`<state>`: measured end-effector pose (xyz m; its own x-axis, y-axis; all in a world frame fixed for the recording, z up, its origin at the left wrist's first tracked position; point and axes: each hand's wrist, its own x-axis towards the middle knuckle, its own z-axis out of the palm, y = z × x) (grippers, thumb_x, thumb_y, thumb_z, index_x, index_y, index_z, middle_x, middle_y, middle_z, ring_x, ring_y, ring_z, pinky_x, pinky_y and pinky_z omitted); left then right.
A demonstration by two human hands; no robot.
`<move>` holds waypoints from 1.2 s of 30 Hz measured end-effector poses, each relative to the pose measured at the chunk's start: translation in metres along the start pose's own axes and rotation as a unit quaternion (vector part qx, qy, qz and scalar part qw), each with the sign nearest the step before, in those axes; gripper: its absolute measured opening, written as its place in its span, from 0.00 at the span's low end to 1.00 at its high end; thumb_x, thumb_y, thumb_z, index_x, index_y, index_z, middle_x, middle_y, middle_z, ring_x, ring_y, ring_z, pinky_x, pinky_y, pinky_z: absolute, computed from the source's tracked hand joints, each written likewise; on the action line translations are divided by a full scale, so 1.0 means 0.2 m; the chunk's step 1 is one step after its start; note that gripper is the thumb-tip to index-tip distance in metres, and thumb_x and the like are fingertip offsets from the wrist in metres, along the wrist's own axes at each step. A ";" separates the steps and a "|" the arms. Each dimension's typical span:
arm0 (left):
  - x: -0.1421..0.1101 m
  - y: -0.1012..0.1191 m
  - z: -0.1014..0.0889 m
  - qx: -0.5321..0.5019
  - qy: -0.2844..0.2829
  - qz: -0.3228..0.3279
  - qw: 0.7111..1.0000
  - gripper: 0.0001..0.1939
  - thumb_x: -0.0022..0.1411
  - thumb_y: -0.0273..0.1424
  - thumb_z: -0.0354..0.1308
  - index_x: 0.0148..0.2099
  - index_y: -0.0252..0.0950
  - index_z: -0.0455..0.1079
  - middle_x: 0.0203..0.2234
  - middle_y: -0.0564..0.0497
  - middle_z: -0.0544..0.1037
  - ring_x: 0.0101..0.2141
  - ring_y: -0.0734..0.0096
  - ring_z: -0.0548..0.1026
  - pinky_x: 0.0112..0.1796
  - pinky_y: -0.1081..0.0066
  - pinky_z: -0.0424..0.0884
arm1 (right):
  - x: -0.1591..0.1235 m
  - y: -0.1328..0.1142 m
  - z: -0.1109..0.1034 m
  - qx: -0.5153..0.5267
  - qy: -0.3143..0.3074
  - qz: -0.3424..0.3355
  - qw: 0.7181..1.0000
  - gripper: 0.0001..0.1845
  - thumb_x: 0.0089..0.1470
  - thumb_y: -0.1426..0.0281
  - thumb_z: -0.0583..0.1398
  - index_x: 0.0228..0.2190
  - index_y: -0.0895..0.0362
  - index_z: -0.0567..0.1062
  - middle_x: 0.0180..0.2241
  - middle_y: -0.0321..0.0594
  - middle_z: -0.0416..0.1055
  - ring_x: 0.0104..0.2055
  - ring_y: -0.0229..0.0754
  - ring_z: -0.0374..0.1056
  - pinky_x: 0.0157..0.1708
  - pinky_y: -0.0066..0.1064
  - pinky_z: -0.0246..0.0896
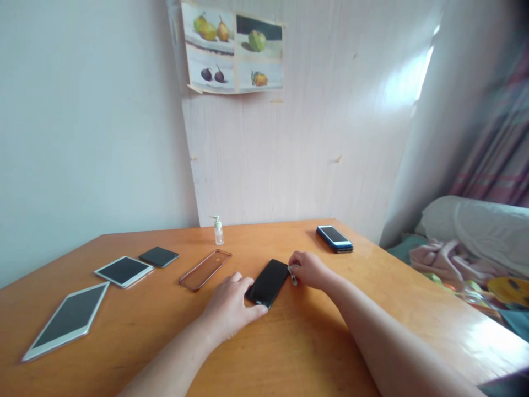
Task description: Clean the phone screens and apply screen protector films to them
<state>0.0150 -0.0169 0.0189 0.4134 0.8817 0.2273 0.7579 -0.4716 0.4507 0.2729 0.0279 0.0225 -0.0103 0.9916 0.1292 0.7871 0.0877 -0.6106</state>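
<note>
A black smartphone (268, 284) lies flat on the wooden table, its dark screen facing up. My left hand (231, 306) grips its near left corner, the fingers at the left edge and the thumb at the bottom edge. By the phone's upper right edge, my right hand (308, 269) is closed on a small crumpled whitish cloth (293, 274). Part of the cloth is hidden by the fingers. Left of the phone lies a clear phone case (205, 270) with a pinkish rim.
A small clear pump bottle (219, 234) stands near the back edge. On the left lie a large white tablet (68, 320), a smaller white tablet (124, 271) and a dark flat device (159, 256). Stacked phones (334, 238) sit at the back right of the table (256, 358).
</note>
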 end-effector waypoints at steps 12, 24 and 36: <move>-0.01 0.06 0.02 -0.053 -0.009 0.018 0.998 0.10 0.53 0.40 0.61 0.33 0.38 0.72 0.30 0.51 0.72 0.32 0.66 0.71 0.33 0.70 0.63 | 0.01 -0.03 0.02 0.261 0.003 0.030 0.965 0.09 0.46 0.72 0.56 0.33 0.57 0.71 0.28 0.38 0.75 0.29 0.36 0.70 0.22 0.24 0.54; 0.01 0.10 -0.01 -0.301 0.033 -0.021 0.953 0.18 0.61 0.46 0.56 0.44 0.37 0.71 0.29 0.52 0.76 0.31 0.68 0.72 0.32 0.72 0.65 | -0.16 -0.25 0.07 0.485 -0.135 -0.056 0.862 0.10 0.47 0.69 0.62 0.34 0.57 0.71 0.27 0.33 0.72 0.27 0.34 0.67 0.26 0.26 0.57; 0.03 0.07 -0.04 -0.367 0.053 -0.071 0.926 0.18 0.63 0.45 0.51 0.33 0.36 0.69 0.25 0.53 0.74 0.27 0.72 0.68 0.31 0.73 0.65 | -0.18 -0.29 0.07 0.409 -0.148 -0.028 0.900 0.13 0.51 0.60 0.61 0.31 0.57 0.69 0.27 0.36 0.74 0.24 0.31 0.65 0.23 0.23 0.52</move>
<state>0.0249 -0.0182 0.0336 0.2547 0.9490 0.1856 0.2389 -0.2478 0.9389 0.2196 -0.0121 0.0418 -0.2957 0.9546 0.0371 0.0641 0.0586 -0.9962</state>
